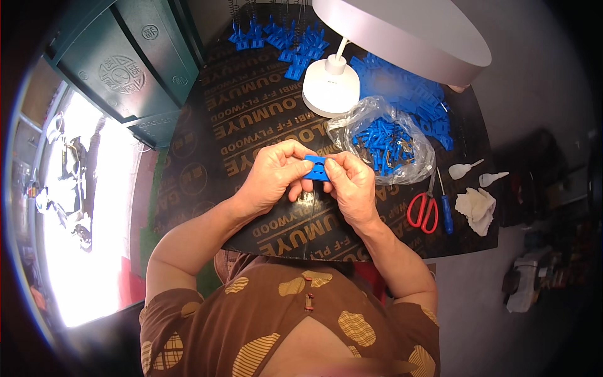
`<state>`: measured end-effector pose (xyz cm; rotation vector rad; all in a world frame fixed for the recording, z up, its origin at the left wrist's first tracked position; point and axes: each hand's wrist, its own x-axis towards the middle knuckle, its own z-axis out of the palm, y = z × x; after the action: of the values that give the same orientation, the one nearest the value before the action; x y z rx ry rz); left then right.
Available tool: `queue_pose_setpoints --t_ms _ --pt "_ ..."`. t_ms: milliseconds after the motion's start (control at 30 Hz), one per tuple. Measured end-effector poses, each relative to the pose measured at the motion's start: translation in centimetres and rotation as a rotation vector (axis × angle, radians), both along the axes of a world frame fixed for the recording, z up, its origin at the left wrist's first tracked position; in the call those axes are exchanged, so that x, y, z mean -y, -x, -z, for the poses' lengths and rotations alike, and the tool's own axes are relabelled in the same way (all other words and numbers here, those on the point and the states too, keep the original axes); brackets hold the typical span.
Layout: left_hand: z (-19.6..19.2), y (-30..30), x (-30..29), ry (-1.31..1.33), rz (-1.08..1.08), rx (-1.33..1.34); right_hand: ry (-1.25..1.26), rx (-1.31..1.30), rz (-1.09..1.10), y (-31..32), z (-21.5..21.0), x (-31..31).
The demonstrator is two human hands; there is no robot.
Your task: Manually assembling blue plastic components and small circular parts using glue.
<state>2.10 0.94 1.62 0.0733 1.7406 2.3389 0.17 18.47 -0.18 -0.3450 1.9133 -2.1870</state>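
I see both hands raised just over the middle of the dark worktop [251, 119], sharing one small blue plastic piece [318, 168]. Left hand [271, 177] pinches its left end, thumb on top and fingers curled under; right hand [350, 182] pinches the right end the same way. Each grip is narrow and closed on the piece, which lies flat and level between them, face up toward me, likely so its openings can be seen and worked under the lamp.

At 2 o'clock from the hands, a clear bag [383, 144] of loose blue parts lies open within easy reach of the right hand. The white lamp base [331, 88] stands at 12 o'clock, its shade [408, 34] hanging over the area. More blue pieces [279, 34] are lined up along the far edge, well apart. Red-handled scissors [424, 210], a blue-handled screwdriver [445, 210], two small white nozzle bottles [463, 169] and a crumpled cloth [477, 207] lie at 3 o'clock, untouched.
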Motion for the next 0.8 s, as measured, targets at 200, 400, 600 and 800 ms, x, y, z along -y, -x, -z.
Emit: queue_pose_setpoints --t_ms 200,400,600,800 --pt "-0.27 -0.12 -0.09 0.007 -0.002 -0.022 0.009 0.001 -0.009 -0.19 -0.46 -0.08" --pt "-0.18 -0.20 -0.07 0.041 -0.015 -0.092 0.109 0.045 -0.022 -0.31 -0.68 0.04" --pt "-0.26 -0.50 -0.39 0.111 -0.078 -0.198 0.114 0.023 -0.013 -0.54 -0.61 -0.02" --pt "-0.33 -0.22 -0.17 0.080 -0.068 -0.156 0.240 0.028 -0.031 -0.39 -0.24 0.00"
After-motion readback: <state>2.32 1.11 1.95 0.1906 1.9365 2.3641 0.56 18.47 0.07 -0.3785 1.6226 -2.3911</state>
